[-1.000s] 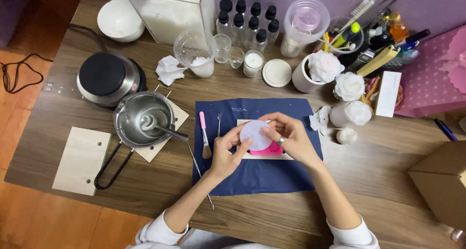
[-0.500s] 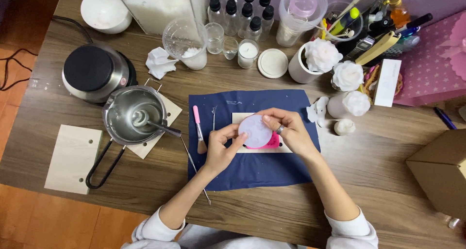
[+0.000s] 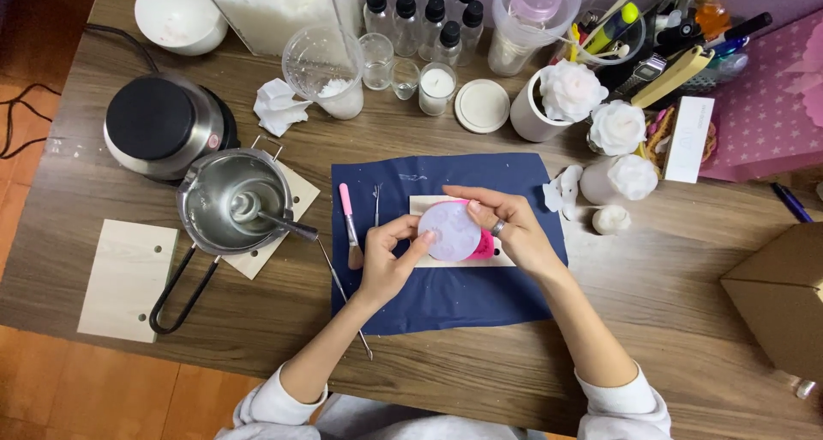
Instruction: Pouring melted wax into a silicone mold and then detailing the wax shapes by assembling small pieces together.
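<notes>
Both hands hold a round, pale lilac disc (image 3: pixel 450 230) over a small light wooden board (image 3: pixel 506 258) on a dark blue cloth (image 3: pixel 446 294). My left hand (image 3: pixel 387 260) pinches the disc's left edge. My right hand (image 3: pixel 506 226), with a ring on one finger, grips its top and right side. A bright pink piece (image 3: pixel 484 247) shows under the disc's right edge. A pink-handled brush (image 3: pixel 350 224) and thin metal tweezers (image 3: pixel 376 201) lie on the cloth just left of my left hand.
A metal melting pot (image 3: pixel 230 201) with a spoon rests on a wooden board at left, beside a round hot plate (image 3: pixel 163 124). Bottles, cups, a candle jar (image 3: pixel 436 88) and white wax flowers (image 3: pixel 615 127) line the back. A cardboard box (image 3: pixel 776 298) sits at right.
The view has shifted slightly; both hands stay on the disc, which has been turned a little between the fingers. Nothing else on the table moved.
</notes>
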